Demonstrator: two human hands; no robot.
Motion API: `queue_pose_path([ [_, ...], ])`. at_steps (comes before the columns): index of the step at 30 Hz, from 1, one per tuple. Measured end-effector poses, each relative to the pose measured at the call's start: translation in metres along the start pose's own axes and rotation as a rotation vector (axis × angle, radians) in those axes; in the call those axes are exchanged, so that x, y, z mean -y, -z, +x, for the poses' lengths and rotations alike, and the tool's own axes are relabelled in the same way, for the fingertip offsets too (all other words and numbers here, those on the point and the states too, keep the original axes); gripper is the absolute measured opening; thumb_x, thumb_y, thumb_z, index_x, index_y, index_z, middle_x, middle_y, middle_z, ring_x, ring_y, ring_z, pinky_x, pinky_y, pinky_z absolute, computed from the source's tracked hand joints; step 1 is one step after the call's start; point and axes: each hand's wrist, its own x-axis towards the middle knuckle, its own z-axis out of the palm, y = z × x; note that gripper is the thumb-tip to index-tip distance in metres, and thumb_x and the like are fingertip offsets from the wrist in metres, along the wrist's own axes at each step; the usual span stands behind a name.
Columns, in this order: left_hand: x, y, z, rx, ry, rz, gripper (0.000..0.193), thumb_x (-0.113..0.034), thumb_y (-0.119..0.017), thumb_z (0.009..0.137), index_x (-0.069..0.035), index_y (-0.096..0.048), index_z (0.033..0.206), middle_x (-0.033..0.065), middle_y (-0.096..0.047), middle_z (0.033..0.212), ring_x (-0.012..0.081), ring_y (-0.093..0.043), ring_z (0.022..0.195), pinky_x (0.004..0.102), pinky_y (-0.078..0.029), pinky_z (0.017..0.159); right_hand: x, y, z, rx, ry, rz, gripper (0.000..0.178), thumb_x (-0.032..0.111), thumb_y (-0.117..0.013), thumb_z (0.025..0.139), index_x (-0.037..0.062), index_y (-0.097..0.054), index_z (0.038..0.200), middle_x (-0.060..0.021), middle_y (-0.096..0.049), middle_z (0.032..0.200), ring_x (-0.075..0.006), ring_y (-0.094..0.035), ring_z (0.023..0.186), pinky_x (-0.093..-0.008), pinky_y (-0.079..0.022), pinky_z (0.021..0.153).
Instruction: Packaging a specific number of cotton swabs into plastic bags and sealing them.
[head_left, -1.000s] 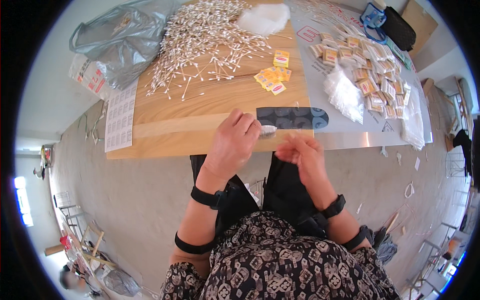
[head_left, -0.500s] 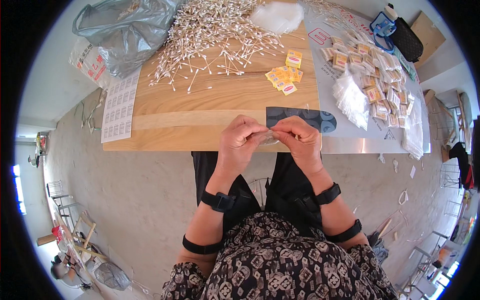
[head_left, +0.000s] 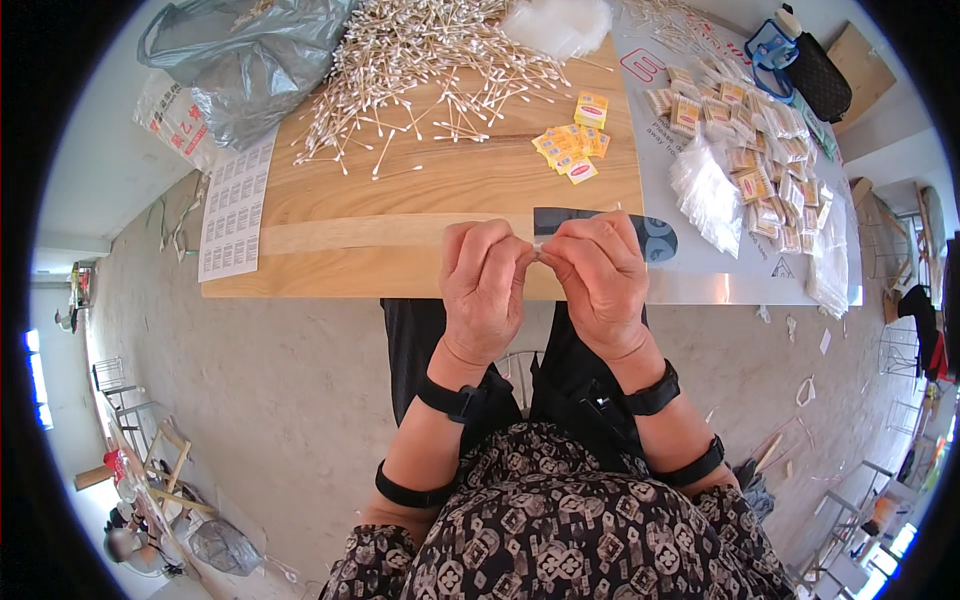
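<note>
Both hands are raised together over the near edge of the wooden table (head_left: 330,250). The left hand (head_left: 485,290) and right hand (head_left: 600,285) face each other, knuckles toward the camera, fingers curled in tight.

A small clear packet (head_left: 540,248) sits pinched between the fingertips of the two hands, at the point where they meet. Only a sliver of it shows in the narrow gap between the left fingertips (head_left: 522,252) and the right fingertips (head_left: 556,254); the rest is covered by the fingers. Its contents cannot be made out. Both hands are closed on it, thumbs hidden behind.

Just beyond the fingertips, a dark patterned strip (head_left: 650,232) lies flat on the table, partly hidden by the right hand. Farther beyond the fingers, a small cluster of yellow sachets (head_left: 572,150) rests on the wood. Well beyond that spreads a large heap of cotton swabs (head_left: 420,60). To the far right of the right fingers lies a pile of filled clear packets (head_left: 760,160) on a grey sheet. To the far left of the left fingers, a grey plastic bag (head_left: 240,70) sits at the table's corner, with a printed label sheet (head_left: 232,210) hanging over the edge.
</note>
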Motion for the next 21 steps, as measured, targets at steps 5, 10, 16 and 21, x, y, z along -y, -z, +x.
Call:
queue_pose_path([
  [5, 0.032, -0.014, -0.007, 0.129, 0.082, -0.101, 0.011, 0.004, -0.067, 0.077, 0.000, -0.060, 0.085, 0.0111, -0.055, 0.084, 0.0306, -0.053, 0.080, 0.0367, -0.045, 0.070, -0.036, -0.012, -0.023, 0.096, -0.221, 0.115, 0.011, -0.003, -0.072, 0.072, 0.0013, -0.063, 0.078, -0.0076, -0.063, 0.080, -0.0274, -0.056, 0.077, -0.0355, -0.047, 0.068],
  [10, 0.029, -0.005, -0.016, 0.263, 0.372, -0.374, 0.008, 0.005, -0.065, 0.082, 0.001, -0.062, 0.088, 0.0075, -0.058, 0.085, 0.0168, -0.056, 0.076, 0.0285, -0.046, 0.069, -0.035, -0.006, -0.033, 0.121, -0.425, 0.294, 0.008, -0.003, -0.071, 0.076, 0.0006, -0.065, 0.079, -0.0068, -0.063, 0.081, -0.0228, -0.057, 0.077, -0.0324, -0.046, 0.068],
  [16, 0.028, 0.004, -0.017, 0.196, 0.516, -0.544, 0.013, 0.006, -0.062, 0.086, 0.002, -0.066, 0.099, 0.0045, -0.063, 0.094, 0.0101, -0.058, 0.084, 0.0235, -0.048, 0.074, -0.037, -0.007, -0.031, 0.110, -0.518, 0.397, 0.005, 0.000, -0.072, 0.079, -0.0002, -0.067, 0.080, -0.0050, -0.063, 0.082, -0.0163, -0.056, 0.078, -0.0279, -0.045, 0.067],
  [21, 0.032, 0.007, -0.019, 0.193, 0.379, -0.426, 0.016, 0.008, -0.062, 0.084, 0.002, -0.065, 0.098, 0.0065, -0.064, 0.094, 0.0127, -0.060, 0.082, 0.0251, -0.049, 0.072, -0.037, -0.009, -0.031, 0.096, -0.527, 0.413, 0.005, -0.001, -0.072, 0.079, -0.0004, -0.067, 0.080, -0.0052, -0.063, 0.082, -0.0168, -0.057, 0.079, -0.0280, -0.045, 0.067],
])
